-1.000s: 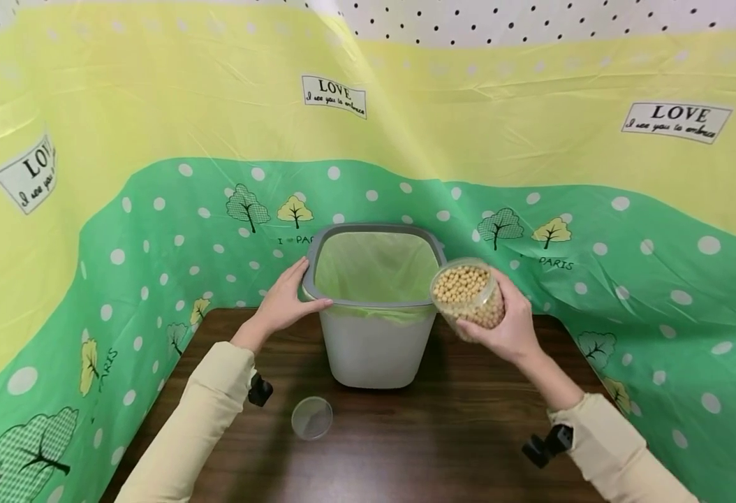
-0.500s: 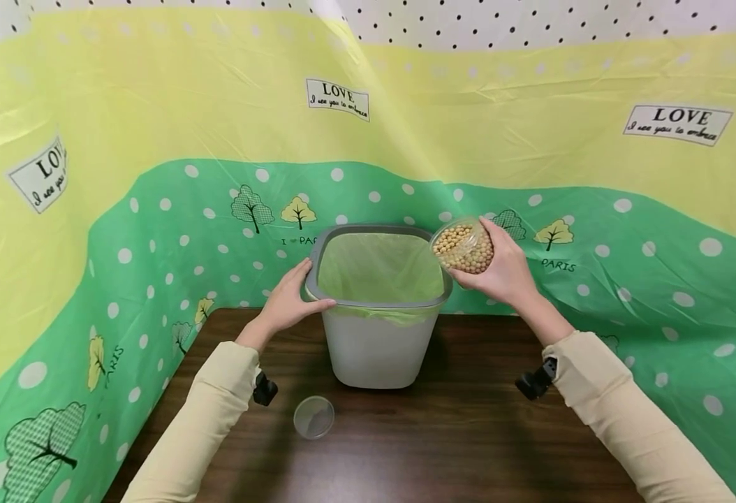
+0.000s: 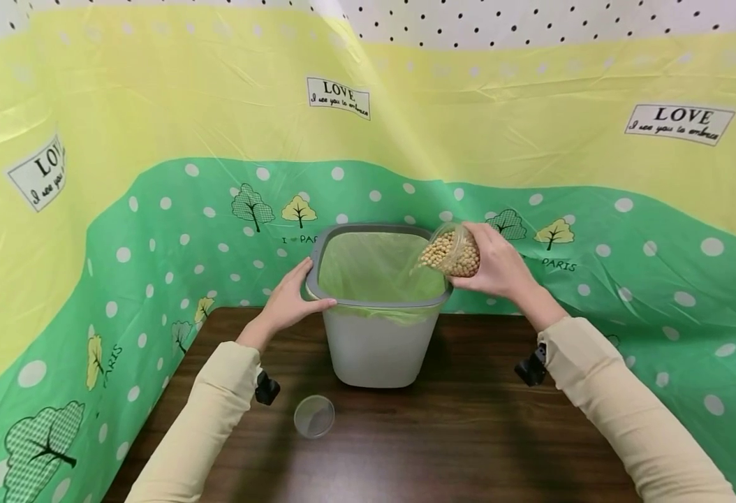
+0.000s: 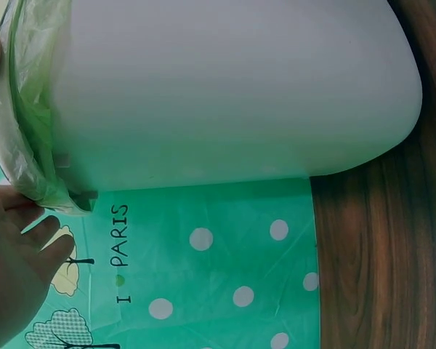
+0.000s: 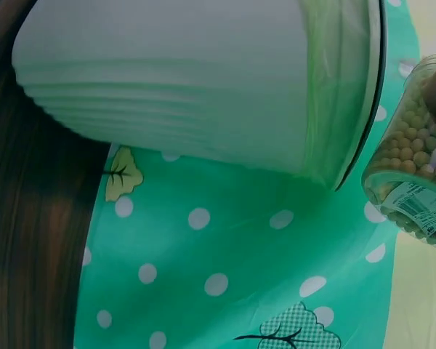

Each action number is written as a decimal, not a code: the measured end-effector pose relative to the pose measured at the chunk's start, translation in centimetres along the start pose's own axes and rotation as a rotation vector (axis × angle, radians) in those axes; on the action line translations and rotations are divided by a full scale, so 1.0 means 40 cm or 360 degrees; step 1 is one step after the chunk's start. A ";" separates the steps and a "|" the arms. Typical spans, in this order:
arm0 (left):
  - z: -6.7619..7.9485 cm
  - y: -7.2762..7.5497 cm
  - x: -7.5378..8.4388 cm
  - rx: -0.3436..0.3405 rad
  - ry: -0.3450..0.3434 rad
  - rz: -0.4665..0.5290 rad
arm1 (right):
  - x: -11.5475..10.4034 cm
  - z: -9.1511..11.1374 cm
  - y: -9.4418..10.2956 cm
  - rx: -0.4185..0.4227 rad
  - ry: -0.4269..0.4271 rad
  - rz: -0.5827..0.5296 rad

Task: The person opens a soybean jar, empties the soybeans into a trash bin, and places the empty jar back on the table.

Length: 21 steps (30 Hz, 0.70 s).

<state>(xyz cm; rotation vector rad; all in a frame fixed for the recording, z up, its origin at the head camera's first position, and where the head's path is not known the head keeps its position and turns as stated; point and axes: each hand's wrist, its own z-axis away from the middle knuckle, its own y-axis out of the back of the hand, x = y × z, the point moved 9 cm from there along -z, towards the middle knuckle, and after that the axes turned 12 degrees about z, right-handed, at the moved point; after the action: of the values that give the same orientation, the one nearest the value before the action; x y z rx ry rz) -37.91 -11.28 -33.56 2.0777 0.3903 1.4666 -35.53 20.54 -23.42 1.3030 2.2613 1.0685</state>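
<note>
A light-grey trash can [image 3: 377,349] with a grey rim and a green bag liner [image 3: 374,265] stands on the table. My left hand [image 3: 286,302] rests against its left front corner, thumb along the front rim and fingers fairly straight along the side. In the left wrist view, that hand [image 4: 18,269] touches the liner's edge with its fingertips. With my right hand [image 3: 496,262] I grip a clear jar [image 3: 462,255] of yellow soybeans [image 3: 438,250] over the right rim. Its mouth tips down-left into the can, and a pale blurred streak shows below the mouth.
A round clear lid [image 3: 314,417] lies on the dark wooden table [image 3: 443,447], left of the can's front. A patterned green and yellow curtain [image 3: 173,209] hangs behind and at both sides. The table's far edge meets that curtain.
My right hand has raised the jar of soybeans, brought it left over the rim and tipped it further into the can. The left hand stays on the rim.
</note>
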 end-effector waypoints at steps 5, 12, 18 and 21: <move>0.000 0.000 -0.002 0.0000 0.0013 -0.0001 | 0.003 -0.003 -0.002 0.0014 0.0090 0.0034; -0.002 -0.001 -0.003 0.0006 0.0012 -0.0006 | 0.003 -0.009 0.003 0.0064 0.0214 0.0177; -0.002 -0.004 -0.007 0.0014 0.0005 0.0016 | -0.004 -0.015 0.009 0.0103 0.0315 0.0260; -0.001 -0.006 -0.008 0.0017 0.0009 0.0020 | -0.007 -0.019 0.007 0.0085 0.0351 0.0291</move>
<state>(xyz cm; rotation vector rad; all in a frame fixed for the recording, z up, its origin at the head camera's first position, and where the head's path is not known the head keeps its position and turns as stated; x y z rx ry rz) -38.02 -11.26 -33.92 2.0884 0.3889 1.4808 -35.66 20.08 -22.74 1.5046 2.3780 1.2790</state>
